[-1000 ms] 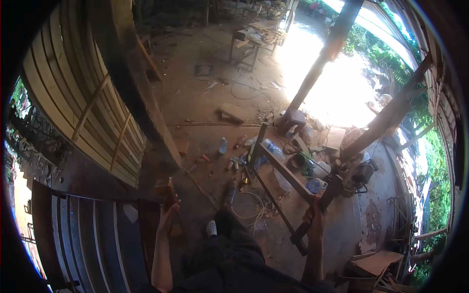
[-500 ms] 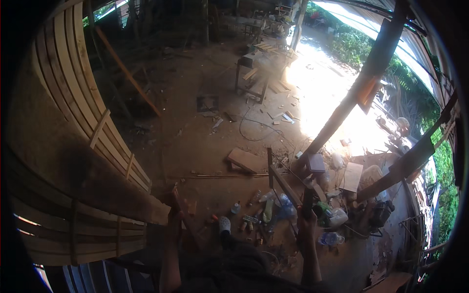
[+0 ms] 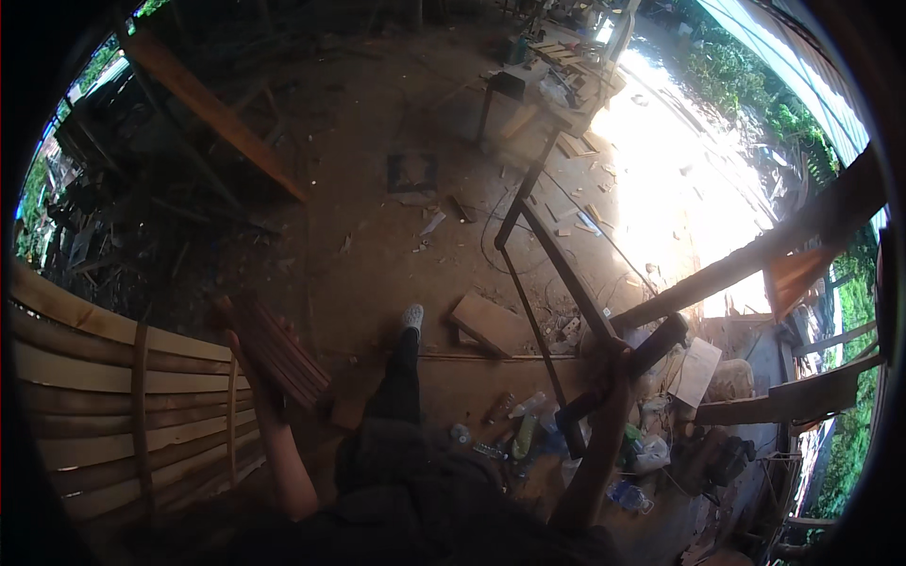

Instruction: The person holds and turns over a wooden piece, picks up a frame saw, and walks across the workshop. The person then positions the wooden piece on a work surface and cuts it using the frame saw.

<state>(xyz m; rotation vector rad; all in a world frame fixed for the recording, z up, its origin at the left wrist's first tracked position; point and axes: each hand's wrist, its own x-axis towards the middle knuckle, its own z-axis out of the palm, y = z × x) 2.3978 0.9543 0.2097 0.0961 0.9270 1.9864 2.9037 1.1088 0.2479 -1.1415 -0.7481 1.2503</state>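
My right hand point(image 3: 615, 373) is closed around a wooden frame saw point(image 3: 569, 269), at the joint of its middle bar and near end arm. The saw's narrow blade and thin tension line run on either side of the bar, and its far end points ahead. On the left, my left hand point(image 3: 261, 370) grips a reddish-brown piece of wood point(image 3: 283, 351) with lengthwise lines, perhaps several slats together. Part of that hand is in shadow behind the wood. The saw and the wood are well apart, both held above the ground.
Stacked pale planks with upright spacers point(image 3: 104, 377) stand at the left. Plastic bottles point(image 3: 525, 436) litter the ground before me. A flat board point(image 3: 491, 325) lies ahead of my stepping shoe point(image 3: 413, 318). Wooden posts point(image 3: 755, 250) lean at right; a cluttered workbench point(image 3: 557, 90) stands far ahead.
I have stepped forward, and the plank stack has slid back to the lower left. My left hand has swung left with the wood. The saw has been raised and shows more fully.
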